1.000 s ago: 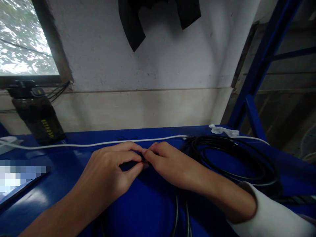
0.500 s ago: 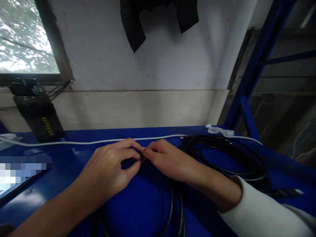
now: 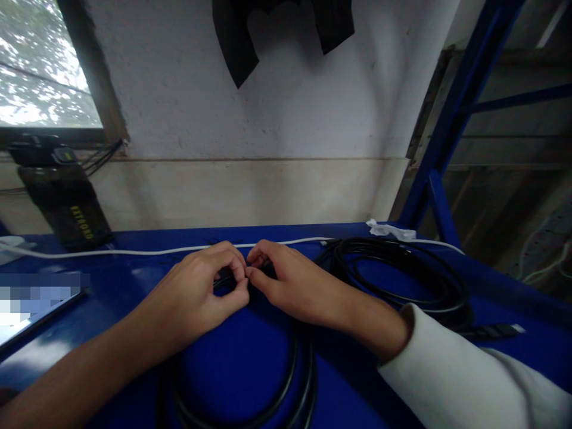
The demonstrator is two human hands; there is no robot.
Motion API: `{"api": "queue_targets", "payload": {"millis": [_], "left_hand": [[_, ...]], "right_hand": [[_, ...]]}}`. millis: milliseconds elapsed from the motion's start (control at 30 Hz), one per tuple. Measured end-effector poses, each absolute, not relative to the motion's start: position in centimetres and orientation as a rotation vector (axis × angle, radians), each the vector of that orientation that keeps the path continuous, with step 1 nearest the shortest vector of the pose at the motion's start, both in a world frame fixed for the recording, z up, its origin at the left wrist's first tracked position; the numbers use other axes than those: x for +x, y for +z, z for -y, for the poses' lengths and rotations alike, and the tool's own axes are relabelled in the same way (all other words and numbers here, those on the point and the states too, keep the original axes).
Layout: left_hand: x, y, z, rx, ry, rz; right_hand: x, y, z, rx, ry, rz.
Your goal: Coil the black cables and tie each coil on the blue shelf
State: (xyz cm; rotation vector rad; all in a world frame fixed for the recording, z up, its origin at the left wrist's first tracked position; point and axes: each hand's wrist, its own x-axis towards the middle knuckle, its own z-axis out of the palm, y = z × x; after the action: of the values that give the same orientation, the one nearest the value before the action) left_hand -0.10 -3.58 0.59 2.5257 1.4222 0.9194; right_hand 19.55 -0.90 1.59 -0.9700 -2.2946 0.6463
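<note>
My left hand and my right hand meet over the far side of a coil of black cable that lies on the blue table. The fingertips of both are pinched close together, nearly touching, and whatever sits between them is too small and hidden to name. Black cable shows behind the fingers of each hand. To the right, beyond my right wrist, rests a second coil of black cable, its dark plug end with a pale tip pointing right.
A white cord runs along the back of the table. Crumpled white plastic lies at the back right. A dark bottle and a lit screen device are on the left. A blue metal frame rises at right.
The view has shifted slightly, so things sit a little further left and up. The fingers of both hands have shifted at the pinch, and more black cable shows behind them.
</note>
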Motion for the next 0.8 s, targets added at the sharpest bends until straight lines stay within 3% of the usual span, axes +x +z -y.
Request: {"api": "queue_targets", "payload": {"millis": [267,800], "left_hand": [[-0.1,1.4,3.9,2.371,0.836,-1.499],[-1.1,1.8,3.8,2.282,0.868,-1.354]], "right_hand": [[19.9,0.6,0.2,-0.791,0.448,2.323],[20.1,0.8,-0.1,-0.715,0.413,2.376]]}}
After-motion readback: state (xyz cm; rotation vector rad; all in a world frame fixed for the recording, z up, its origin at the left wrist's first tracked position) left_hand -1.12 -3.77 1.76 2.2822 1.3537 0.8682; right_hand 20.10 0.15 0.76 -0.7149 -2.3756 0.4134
